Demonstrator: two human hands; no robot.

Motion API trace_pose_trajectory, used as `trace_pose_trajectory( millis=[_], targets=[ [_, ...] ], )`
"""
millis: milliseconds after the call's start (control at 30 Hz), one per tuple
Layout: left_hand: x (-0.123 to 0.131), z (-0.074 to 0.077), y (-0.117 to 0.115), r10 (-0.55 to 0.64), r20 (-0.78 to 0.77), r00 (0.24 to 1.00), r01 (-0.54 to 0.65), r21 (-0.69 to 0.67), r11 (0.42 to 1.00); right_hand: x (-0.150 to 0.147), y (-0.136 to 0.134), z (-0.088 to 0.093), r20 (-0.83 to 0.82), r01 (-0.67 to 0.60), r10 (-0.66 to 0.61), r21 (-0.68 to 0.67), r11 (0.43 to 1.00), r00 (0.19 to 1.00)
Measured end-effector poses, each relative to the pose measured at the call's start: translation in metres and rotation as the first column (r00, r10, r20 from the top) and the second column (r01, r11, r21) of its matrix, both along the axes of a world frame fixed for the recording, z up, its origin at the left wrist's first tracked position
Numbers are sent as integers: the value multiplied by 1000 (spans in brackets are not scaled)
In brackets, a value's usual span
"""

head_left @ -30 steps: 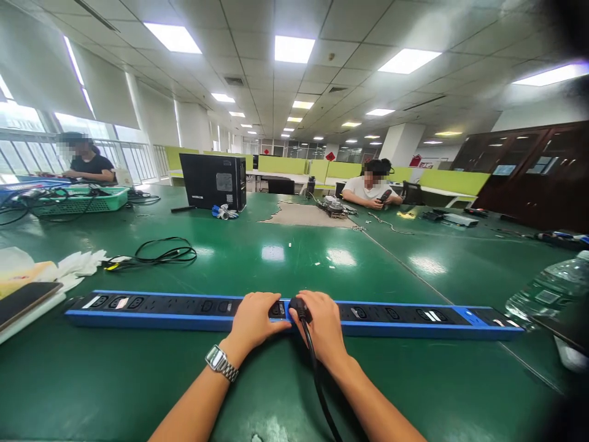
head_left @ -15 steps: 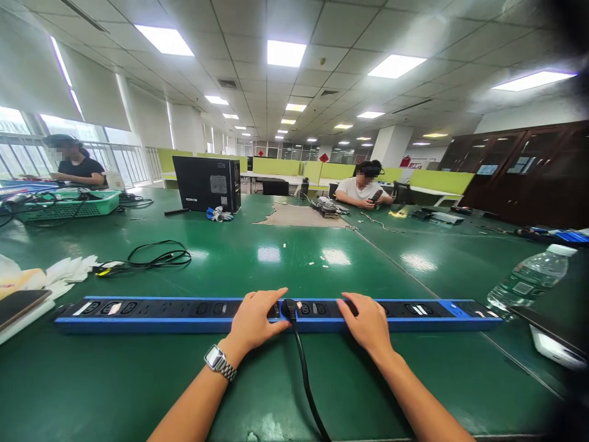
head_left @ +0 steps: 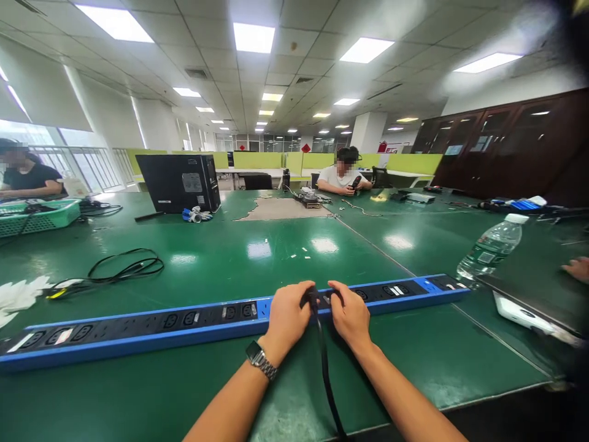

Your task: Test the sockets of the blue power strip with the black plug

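A long blue-edged black power strip (head_left: 211, 316) lies slantwise across the table, its right end farther from me than its left. A black plug (head_left: 313, 299) sits at the strip's middle, its thick cable (head_left: 326, 374) running down towards me. My left hand (head_left: 289, 316), wearing a watch on the wrist, is closed around the plug, thumb on the near side and fingers beyond. Just right of the plug, my right hand (head_left: 350, 313) grips the strip with bent fingers and thumb. The hands hide the sockets under them and part of the plug.
On the green table (head_left: 221, 258) stand a black computer case (head_left: 177, 184) and a tilted water bottle (head_left: 494, 248). A coiled black cable (head_left: 126, 267) lies left, a green basket (head_left: 41, 218) behind it. One person sits opposite, another at far left; someone's hand (head_left: 577, 270) shows at right.
My left hand has closed round the plug, and my right hand has moved in beside it. The strip now lies slanted instead of straight across. The view has turned to the right.
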State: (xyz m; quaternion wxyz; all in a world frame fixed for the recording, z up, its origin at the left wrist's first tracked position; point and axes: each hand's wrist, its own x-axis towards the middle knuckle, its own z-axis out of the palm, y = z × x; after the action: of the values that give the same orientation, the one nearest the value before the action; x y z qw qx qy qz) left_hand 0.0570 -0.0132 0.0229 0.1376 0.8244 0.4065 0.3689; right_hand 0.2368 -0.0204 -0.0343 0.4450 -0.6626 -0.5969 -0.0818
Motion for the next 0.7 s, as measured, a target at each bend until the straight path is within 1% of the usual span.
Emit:
trace_pose_trajectory(
  millis=[67,133,300,367,433,500,567,600,633,700],
  targets=[
    [18,-3,4,32,-85,996,-36,-48,998,1,-1,0,0,-24,24,14,1000,1000],
    [26,-5,7,36,-131,991,-44,-57,997,1,0,-2,-3,-45,45,25,999,999],
    [29,-4,7,-11,-211,977,3,-42,999,2,2,-6,-27,-89,90,34,995,996],
    [30,-3,4,-29,-238,971,21,-37,999,4,-1,-6,-15,-140,141,51,989,990],
    [26,-2,2,-42,-251,967,36,-27,999,7,-6,-5,43,-225,223,74,972,974],
    [12,-1,1,-73,-251,965,76,0,997,9,-10,-2,137,-307,293,89,948,946],
    [-15,-1,2,-95,-247,964,107,36,994,8,-12,1,234,-353,325,91,931,916],
    [-33,-1,3,-82,-247,966,97,47,994,7,-12,3,276,-368,331,90,926,902],
    [-52,-2,5,-47,-250,967,61,48,997,5,-11,4,311,-379,337,83,922,889],
    [-88,-2,9,50,-278,959,-51,5,999,0,-9,6,348,-398,354,60,916,868]
  ],
)
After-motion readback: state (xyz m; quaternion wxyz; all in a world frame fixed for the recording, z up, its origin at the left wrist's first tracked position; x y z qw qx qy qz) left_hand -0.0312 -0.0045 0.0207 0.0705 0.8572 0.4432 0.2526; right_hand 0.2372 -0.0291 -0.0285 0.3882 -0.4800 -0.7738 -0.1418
